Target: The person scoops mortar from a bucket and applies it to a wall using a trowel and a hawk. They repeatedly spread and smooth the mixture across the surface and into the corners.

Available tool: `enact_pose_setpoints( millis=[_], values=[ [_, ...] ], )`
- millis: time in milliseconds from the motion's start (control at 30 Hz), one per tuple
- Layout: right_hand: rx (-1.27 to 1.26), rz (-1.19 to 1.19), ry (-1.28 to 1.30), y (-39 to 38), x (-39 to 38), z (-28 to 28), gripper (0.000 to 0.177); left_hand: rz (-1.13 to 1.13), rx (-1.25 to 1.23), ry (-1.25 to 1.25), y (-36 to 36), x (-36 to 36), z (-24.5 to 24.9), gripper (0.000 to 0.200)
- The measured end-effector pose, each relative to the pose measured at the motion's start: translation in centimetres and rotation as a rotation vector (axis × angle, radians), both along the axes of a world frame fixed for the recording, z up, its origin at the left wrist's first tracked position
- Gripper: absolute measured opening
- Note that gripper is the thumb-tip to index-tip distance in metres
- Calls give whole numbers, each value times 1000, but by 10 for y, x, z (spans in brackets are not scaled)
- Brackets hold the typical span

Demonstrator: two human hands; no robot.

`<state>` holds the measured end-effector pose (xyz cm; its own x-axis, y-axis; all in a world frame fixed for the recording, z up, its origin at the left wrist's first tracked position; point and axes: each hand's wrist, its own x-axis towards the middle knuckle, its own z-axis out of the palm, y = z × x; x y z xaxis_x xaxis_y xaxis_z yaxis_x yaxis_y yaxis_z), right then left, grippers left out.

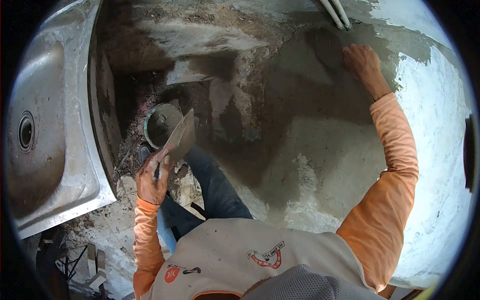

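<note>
My left hand (152, 180) is closed around the handle of a plastering trowel (181, 137), whose flat, mortar-smeared blade points up and to the right. Behind the blade stands a round bucket (147, 131) with grey wet mortar inside, partly covered by the trowel. My right hand (363, 64) is raised to the wall (320, 135), curled into a grip against the grey plastered surface. A dark oval patch shows just left of its knuckles. Whether this is a tool or a shadow, and what the fingers hold, I cannot make out.
A stainless steel sink (75, 165) with a drain runs along the left side. Two pale pipes (336, 14) meet the wall near my right hand. Rubble and dirt lie around the bucket, and wood scraps (96, 262) are on the tiled floor at lower left.
</note>
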<state>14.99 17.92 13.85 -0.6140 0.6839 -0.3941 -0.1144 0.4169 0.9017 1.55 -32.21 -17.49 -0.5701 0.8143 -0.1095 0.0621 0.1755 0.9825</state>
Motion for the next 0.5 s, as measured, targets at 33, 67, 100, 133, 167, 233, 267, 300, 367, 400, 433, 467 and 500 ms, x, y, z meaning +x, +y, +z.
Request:
enact_pose_setpoints(
  millis=[33,67,100,133,167,233,267,300,367,400,433,467,500],
  values=[
    [-41,144,16,8,3,4,22,-4,22,-14,1,1,-1,28],
    [-84,281,31,14,7,6,24,-8,21,-19,2,2,-1,28],
    [-84,280,28,24,6,2,24,-3,20,12,3,4,-3,27],
    [-150,367,88,39,1,-7,22,8,17,47,6,4,-4,27],
    [-220,450,149,52,-2,-16,20,9,14,48,7,4,-4,27],
    [-140,230,104,48,-30,-45,21,-9,27,52,9,2,-1,28],
    [-54,13,55,47,-42,-57,22,-6,21,52,10,2,0,28],
    [-61,13,53,57,-37,-68,22,-1,9,32,10,3,1,28],
    [-92,129,26,77,-20,-92,23,10,-7,15,10,2,1,29],
    [-95,128,26,70,-22,-97,23,4,-18,-3,9,2,1,29],
    [-78,-37,-68,55,-28,-102,29,3,-26,-22,10,2,2,29],
    [-58,-208,-166,39,-26,-101,35,1,-25,-26,10,3,1,29],
    [-55,-209,-167,29,-19,-93,35,0,-23,-16,11,4,0,28]
  ],
)
